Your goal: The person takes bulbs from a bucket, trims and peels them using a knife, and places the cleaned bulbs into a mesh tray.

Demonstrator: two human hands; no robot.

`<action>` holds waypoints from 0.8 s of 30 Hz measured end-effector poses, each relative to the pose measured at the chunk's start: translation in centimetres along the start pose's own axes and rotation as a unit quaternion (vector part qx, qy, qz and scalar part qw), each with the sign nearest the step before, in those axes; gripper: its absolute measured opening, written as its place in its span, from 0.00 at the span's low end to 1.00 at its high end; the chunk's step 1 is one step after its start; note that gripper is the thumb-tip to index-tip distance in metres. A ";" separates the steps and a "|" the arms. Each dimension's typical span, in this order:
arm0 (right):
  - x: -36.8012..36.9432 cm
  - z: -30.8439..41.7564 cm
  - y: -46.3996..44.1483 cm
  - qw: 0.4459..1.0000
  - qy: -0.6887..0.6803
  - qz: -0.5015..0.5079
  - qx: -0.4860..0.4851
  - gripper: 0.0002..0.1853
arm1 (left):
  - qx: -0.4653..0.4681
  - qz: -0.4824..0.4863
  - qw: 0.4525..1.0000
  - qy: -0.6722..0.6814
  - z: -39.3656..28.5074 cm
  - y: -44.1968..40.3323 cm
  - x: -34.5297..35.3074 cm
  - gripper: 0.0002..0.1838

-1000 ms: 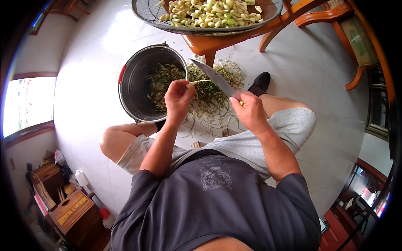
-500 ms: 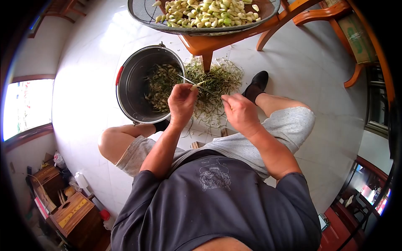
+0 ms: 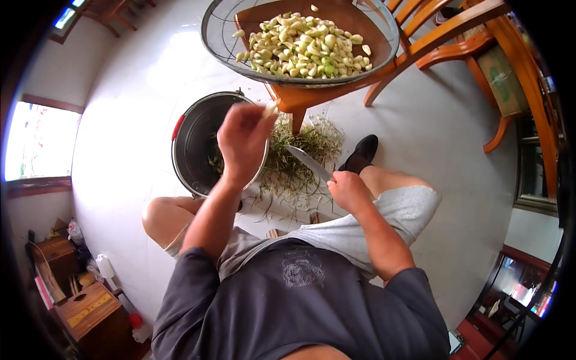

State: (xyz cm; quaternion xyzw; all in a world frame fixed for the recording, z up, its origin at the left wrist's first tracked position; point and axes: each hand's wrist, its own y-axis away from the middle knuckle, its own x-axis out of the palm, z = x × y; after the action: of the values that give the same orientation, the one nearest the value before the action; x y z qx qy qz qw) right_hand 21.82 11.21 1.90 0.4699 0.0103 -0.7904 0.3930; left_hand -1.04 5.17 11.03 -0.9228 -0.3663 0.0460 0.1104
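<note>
My left hand is raised over the right side of a metal bucket, its fingers closed on a small pale bulb, slightly blurred. My right hand grips the handle of a knife, whose blade points up and left over a heap of green trimmings on the floor. Beyond my hands, a round mesh basket holds a pile of trimmed, pale bulbs. My left arm and hand hide part of the bucket's inside.
The basket rests on a wooden chair, with one chair leg standing among the trimmings. More wooden furniture is at the upper right. A wooden box stands at the lower left. My shoe is beside the heap.
My left hand has risen away from the knife toward the basket, carrying the bulb. My right hand has drawn back with the knife. The view has tilted up, showing more of the basket.
</note>
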 end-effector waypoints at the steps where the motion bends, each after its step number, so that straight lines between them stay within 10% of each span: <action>1: -0.2 0.2 -0.3 1.000 0.000 -0.009 -0.013 0.09 | 0.007 -0.001 0.998 -0.064 -1.8 -1.9 0.6 0.09; 6: 0.2 0.2 -0.2 0.999 -0.026 -0.018 -0.043 0.10 | 0.203 0.061 0.957 -0.198 0.0 -13.0 1.2 0.15; 8: 0.1 -0.3 -0.3 0.997 -0.024 -0.043 -0.052 0.12 | 0.013 0.070 0.983 -0.170 -1.6 -14.0 -1.1 0.34; 10: -0.6 0.2 -0.1 0.999 -0.013 -0.040 -0.019 0.11 | 0.035 0.087 0.976 -0.194 -2.0 -12.8 -5.0 0.14; 18: -0.3 1.2 -1.1 0.999 -0.029 -0.001 -0.023 0.10 | -0.462 0.082 0.841 -0.271 25.0 -6.0 -20.3 0.07; 21: 0.4 1.6 -1.8 0.999 -0.014 0.032 -0.024 0.11 | -0.482 -0.058 0.833 -0.264 31.0 -2.6 -20.5 0.09; 24: 0.6 2.9 -2.7 0.999 -0.006 0.054 -0.004 0.10 | -0.472 0.039 0.766 -0.434 36.0 -2.0 -21.8 0.13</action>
State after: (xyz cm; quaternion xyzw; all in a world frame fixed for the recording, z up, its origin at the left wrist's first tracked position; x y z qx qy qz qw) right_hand 17.85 11.63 2.10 0.4638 -0.0144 -0.7705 0.4371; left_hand -24.23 -2.23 -23.42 -0.7534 -0.3144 0.2675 -0.5119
